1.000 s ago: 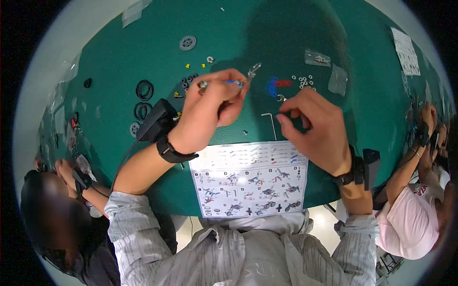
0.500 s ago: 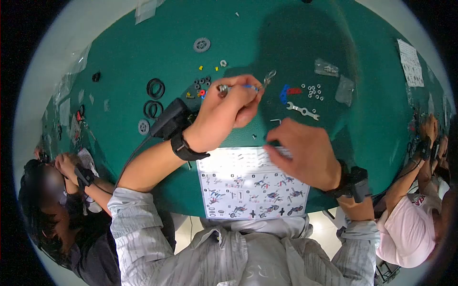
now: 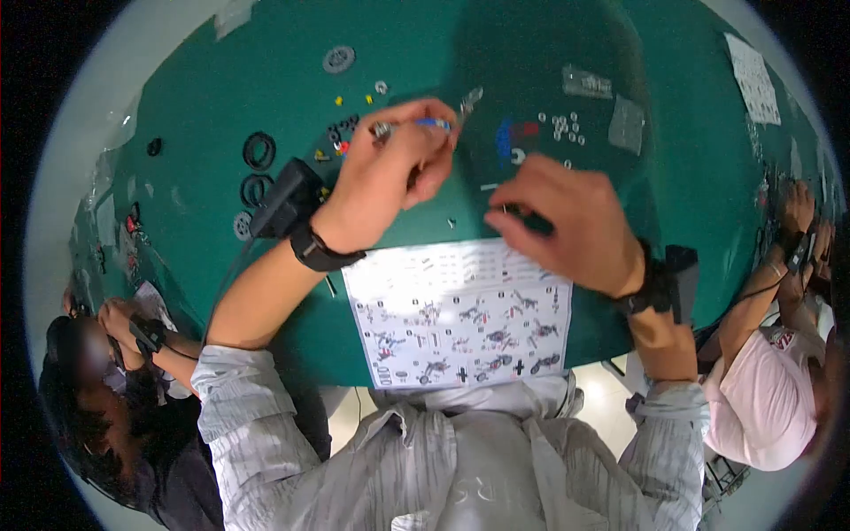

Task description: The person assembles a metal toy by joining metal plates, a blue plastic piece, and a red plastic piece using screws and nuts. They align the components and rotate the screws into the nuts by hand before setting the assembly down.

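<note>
My left hand (image 3: 385,173) is closed around a small blue part (image 3: 434,124) with shiny metal pieces at both ends; most of it is hidden by the fingers. My right hand (image 3: 571,221) hovers above the sheet's upper right edge, thumb and fingers curled together in a pinch. A tiny pale thing may be between those fingertips, too blurred to name. Close by on the table lie a hex key (image 3: 490,187) and a small screw (image 3: 452,223). A wrench (image 3: 519,157) is mostly covered by my right hand. Behind it are a blue part (image 3: 504,140) and a red part (image 3: 526,129).
A printed instruction sheet (image 3: 460,310) lies at the near edge. Several nuts (image 3: 564,126) and plastic bags (image 3: 586,82) are at the right. Black tyres (image 3: 258,151) and a grey wheel (image 3: 338,59) lie left. Other people sit at both sides.
My right hand's fingers have closed from a wider spread into a pinch. The left hand still holds the blue part. The whole view has shifted, with the table appearing higher and further left.
</note>
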`<state>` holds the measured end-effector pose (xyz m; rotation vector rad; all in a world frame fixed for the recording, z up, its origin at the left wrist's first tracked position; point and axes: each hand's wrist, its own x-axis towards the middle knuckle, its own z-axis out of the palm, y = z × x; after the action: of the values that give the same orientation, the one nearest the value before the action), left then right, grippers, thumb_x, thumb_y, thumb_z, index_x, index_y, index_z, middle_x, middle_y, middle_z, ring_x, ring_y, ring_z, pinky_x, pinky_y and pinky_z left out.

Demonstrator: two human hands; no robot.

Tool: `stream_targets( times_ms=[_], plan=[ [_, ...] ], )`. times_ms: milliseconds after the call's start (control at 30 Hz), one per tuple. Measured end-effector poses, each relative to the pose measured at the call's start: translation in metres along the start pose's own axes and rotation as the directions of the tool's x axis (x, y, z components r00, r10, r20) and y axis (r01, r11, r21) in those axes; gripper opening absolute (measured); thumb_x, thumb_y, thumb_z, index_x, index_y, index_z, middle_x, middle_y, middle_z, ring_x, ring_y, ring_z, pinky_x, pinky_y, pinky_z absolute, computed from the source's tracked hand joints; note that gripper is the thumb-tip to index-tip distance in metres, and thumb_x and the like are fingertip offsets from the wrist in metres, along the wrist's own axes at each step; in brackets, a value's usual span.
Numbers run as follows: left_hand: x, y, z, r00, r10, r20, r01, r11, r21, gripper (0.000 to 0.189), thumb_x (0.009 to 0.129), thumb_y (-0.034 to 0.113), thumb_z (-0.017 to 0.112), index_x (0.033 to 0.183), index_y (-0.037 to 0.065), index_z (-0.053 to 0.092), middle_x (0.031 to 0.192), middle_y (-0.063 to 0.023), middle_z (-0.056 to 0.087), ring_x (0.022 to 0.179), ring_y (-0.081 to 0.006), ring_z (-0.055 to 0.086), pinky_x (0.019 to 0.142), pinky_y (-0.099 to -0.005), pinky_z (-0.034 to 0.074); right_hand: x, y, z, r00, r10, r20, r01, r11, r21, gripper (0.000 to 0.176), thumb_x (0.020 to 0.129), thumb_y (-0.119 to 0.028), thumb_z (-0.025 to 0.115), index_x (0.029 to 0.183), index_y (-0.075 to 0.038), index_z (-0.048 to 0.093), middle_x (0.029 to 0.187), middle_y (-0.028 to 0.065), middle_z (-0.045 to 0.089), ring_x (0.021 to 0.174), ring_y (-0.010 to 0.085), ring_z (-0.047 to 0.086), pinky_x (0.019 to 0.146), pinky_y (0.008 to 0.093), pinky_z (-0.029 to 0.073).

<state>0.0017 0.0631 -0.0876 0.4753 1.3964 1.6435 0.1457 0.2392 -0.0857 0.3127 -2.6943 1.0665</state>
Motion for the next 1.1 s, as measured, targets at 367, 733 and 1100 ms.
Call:
stream_targets(
  times_ms=[367,733,1100],
  plan=[
    [0.007,-0.009,-0.010,0.993,0.052,0.105,-0.054,0.998,0.022,0.029,0.097,0.031,0.042,0.088,0.004,0.048,0.057,0.0036,0.035,0.047,-0.0075,0.028,0.049,-0.0245,0.024,0.000,0.006,0.006,0.999,0.003,-0.051,-0.002,0.999,0.037,0.018,0.082,-0.015,0.078,0.092,-0.005,0.066,0.082,0.0101,0.062,0.065,0.0255,0.063,0.056,0.0346,0.049],
    [0.005,-0.008,-0.003,0.997,0.068,0.042,-0.071,0.995,0.074,0.031,0.097,0.031,0.043,0.099,0.001,0.054,0.060,0.0000,0.042,0.049,-0.0076,0.031,0.050,-0.0241,0.026,0.001,0.003,0.008,1.000,0.009,-0.016,-0.008,0.999,0.038,0.017,0.082,-0.013,0.076,0.094,-0.006,0.066,0.083,0.0101,0.061,0.065,0.0252,0.064,0.055,0.0346,0.049],
    [-0.001,-0.008,-0.005,0.980,0.113,0.163,-0.138,0.978,0.157,0.033,0.096,0.030,0.043,0.099,0.000,0.055,0.060,-0.0019,0.047,0.049,-0.0073,0.035,0.047,-0.0234,0.026,0.002,0.003,0.008,0.999,0.025,-0.029,-0.024,1.000,0.017,0.013,0.082,-0.007,0.074,0.093,-0.005,0.066,0.082,0.0102,0.062,0.067,0.0238,0.066,0.058,0.0330,0.051]
  ],
)
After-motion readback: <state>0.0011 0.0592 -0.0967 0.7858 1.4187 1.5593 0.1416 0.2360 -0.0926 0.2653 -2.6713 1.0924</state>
